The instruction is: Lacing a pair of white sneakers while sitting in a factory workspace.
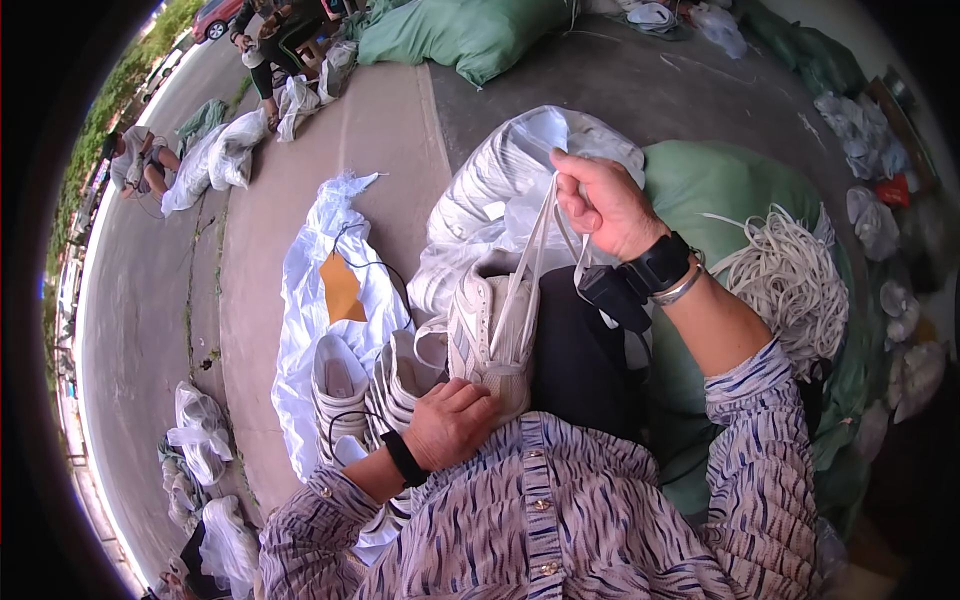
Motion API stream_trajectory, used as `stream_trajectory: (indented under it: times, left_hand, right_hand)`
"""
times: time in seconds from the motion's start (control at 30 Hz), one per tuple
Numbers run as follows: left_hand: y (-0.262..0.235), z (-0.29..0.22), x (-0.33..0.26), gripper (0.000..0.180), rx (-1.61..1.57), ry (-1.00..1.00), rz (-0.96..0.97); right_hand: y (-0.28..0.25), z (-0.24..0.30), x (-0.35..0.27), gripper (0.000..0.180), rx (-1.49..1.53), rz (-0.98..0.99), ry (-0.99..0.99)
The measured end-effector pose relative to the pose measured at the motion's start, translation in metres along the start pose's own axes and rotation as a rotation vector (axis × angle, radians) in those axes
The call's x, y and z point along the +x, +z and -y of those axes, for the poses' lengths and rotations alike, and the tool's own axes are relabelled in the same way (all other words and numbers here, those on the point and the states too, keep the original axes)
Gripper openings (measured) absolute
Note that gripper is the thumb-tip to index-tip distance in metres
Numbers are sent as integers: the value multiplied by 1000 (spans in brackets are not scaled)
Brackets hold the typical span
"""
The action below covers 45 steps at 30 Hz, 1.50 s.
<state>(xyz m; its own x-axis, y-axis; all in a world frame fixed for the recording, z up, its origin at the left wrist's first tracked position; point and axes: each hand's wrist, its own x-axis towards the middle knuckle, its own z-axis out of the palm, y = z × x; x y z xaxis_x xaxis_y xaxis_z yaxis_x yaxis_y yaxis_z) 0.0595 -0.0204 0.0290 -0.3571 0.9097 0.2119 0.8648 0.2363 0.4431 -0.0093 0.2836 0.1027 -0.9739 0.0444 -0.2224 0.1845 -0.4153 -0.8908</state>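
Clamped together in the right grip, white laces are being held up at one o'clock from a pale sneaker, into whose front they are running. By the left grip, the sneaker's toe is being touched at six o'clock; whether that grip is clamping or only resting cannot be told, as the thumb is hidden. Near the middle of the view, the sneaker is lying with its toe toward the patterned shirt and its opening toward twelve o'clock. Just beside it, at three o'clock, a dark trouser leg is showing. At nine o'clock, more pale shoes are standing side by side, a thin black cord being looped over them. Farther out toward ten, a white sack is being partly covered by a yellow-brown piece. At twelve o'clock, pale contents are being enclosed by a clear bag. Toward two, space is being taken up by a green sack, on which a heap of white cords is resting. Well apart, at ten and eleven o'clock, two seated people are being seen beside whitish bags.
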Motion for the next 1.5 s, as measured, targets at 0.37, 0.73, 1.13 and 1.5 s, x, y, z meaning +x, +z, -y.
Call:
stream_trajectory:
  times: [0.37, 0.73, 1.13, 1.5]
  left_hand:
    - [-10, 6, 45, 13, -152, -249, -99]
    - [-4, 25, 57, 9, -186, -294, 15]
    - [-2, 27, 59, 12, -132, -333, 2]
    - [-6, 32, 53, 12, -289, -381, 26]
  right_hand:
    - [19, -62, -70, 19, -874, 285, 93]
    - [29, -128, -86, 8, -1415, 261, -539]
    - [27, -123, -86, 11, -1240, 423, -297]
    - [25, -137, -83, 11, -1319, 317, -479]
